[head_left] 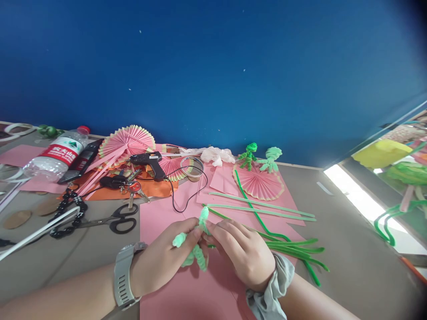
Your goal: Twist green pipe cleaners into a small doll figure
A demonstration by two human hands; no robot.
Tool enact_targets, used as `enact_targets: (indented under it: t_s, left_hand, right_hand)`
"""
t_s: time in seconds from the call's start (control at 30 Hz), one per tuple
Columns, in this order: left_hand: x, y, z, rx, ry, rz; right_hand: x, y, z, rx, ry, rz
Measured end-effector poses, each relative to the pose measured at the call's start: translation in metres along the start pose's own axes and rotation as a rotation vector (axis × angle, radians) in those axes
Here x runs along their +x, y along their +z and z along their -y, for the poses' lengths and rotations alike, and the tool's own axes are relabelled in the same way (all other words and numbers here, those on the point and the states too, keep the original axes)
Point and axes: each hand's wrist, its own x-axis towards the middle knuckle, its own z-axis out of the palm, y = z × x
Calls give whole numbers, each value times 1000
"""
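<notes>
Both hands meet over a pink paper sheet (187, 298) near the table's front edge. My left hand (163, 260), with a grey watch on the wrist, and my right hand (242, 251), with a grey scrunchie on the wrist, together grip a light green twisted pipe-cleaner figure (195, 251). Its coiled limbs stick out between my fingers and one end points up. Loose green pipe cleaners (287, 246) lie just right of my right hand.
Behind lie black scissors (116, 218), a black glue gun (151, 162) with its cord, keys, pink folded paper fans (126, 140), two finished green figures (260, 160), a water bottle (55, 158) and a black bead chain (66, 211). A blue wall stands behind.
</notes>
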Motion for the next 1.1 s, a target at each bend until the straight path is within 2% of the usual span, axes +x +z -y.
enact_targets:
  t_s: [0.17,0.33,0.4,0.5,0.6,0.7,0.83,0.93,1.1]
  left_hand:
    - [2,-1,2,-19,-4,10]
    - [1,0,0,24,-31,13]
    - [0,2,-1,89,17,-14]
    - [-2,3,2,274,125,-70]
    - [0,-2,8,603,209,-68]
    - [5,-10,12,961,288,-39]
    - [10,-15,11,1256,324,8]
    - [11,-14,8,1394,332,12]
    - [10,-12,5,1513,343,-7]
  right_hand:
    - [6,-7,-1,-165,-116,-26]
    - [5,-8,-5,-189,-167,-13]
    - [4,-5,-5,-151,-102,8]
    - [3,-1,-2,26,76,74]
    - [5,2,1,209,245,134]
    - [9,4,3,291,398,211]
    - [13,4,4,343,564,347]
    - [15,2,3,370,600,391]
    - [15,1,-2,436,562,394]
